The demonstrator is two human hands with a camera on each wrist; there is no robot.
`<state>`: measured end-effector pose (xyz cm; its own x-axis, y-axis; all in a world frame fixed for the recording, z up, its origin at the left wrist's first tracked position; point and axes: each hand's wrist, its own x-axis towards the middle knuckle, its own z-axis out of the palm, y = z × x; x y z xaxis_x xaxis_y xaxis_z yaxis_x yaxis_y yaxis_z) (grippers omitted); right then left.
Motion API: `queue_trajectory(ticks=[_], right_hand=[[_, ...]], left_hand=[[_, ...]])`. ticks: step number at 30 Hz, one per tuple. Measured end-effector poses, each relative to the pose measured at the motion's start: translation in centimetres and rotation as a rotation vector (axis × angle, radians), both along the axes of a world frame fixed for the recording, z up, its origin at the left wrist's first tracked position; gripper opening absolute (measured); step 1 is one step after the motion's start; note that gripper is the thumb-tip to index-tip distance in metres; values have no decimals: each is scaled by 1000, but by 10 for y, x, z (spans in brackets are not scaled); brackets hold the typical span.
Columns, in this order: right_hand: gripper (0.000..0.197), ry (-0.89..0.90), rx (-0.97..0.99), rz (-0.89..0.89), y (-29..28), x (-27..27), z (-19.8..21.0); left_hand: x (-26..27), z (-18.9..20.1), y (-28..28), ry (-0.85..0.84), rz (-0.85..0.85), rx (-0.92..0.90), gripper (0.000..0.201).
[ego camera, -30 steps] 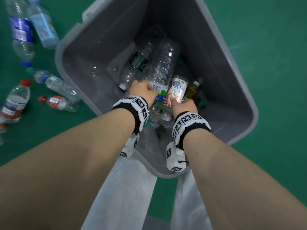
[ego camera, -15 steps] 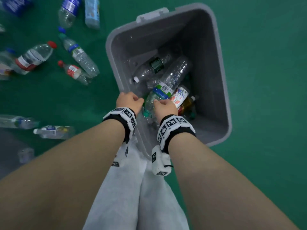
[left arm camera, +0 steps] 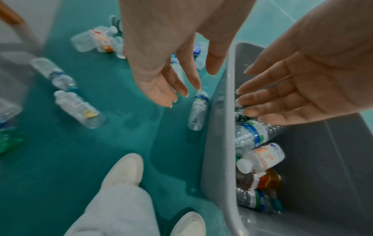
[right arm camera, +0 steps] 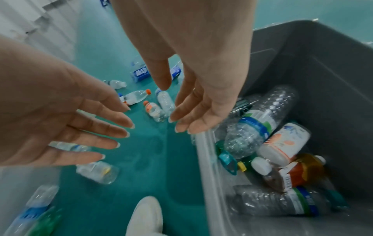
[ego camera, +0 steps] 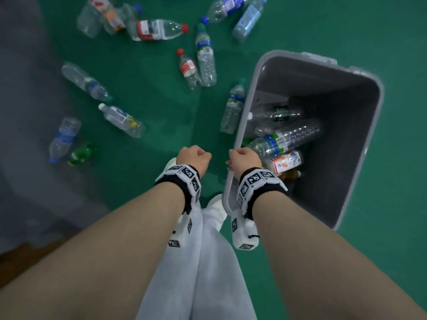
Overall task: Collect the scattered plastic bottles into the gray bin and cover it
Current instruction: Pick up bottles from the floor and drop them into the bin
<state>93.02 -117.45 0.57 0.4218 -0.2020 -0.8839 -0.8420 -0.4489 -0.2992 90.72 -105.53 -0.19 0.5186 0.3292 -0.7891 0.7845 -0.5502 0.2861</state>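
The gray bin (ego camera: 239, 135) stands on the green floor at the right, its top uncovered. Inside lie several bottles, among them a clear one with a blue-green label (ego camera: 284, 139) and a white one with orange print (ego camera: 286, 161). My left hand (ego camera: 193, 157) hangs over the floor just left of the bin, holding nothing. My right hand (ego camera: 244, 158) hangs above the bin's near left rim, also holding nothing. The wrist views show the fingers of the left hand (left arm camera: 161, 63) and the right hand (right arm camera: 191, 71) loose and nearly straight. A clear bottle (ego camera: 232, 109) lies against the bin's left wall.
Several more bottles lie scattered across the green floor to the left and far side, including a small red-capped one (ego camera: 188, 68) and a white-capped one (ego camera: 120, 120). My white shoes (left arm camera: 123, 172) stand beside the bin's near corner. A grey floor strip (ego camera: 27, 135) runs along the left.
Both hands have lifted out of the bin and moved left, leaving the bottles inside. The head view has swung left, so more floor bottles show.
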Motion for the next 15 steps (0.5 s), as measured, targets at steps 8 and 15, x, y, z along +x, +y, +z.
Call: queue_trajectory(ticks=[8,15], right_hand=[[11,39,70,188,96,-21,-7],[8,48,128,307,233,-41,-17]], left_hand=[[-29,2,94,84,180,37,26],[-28,-11,225,-9,317,3,20]])
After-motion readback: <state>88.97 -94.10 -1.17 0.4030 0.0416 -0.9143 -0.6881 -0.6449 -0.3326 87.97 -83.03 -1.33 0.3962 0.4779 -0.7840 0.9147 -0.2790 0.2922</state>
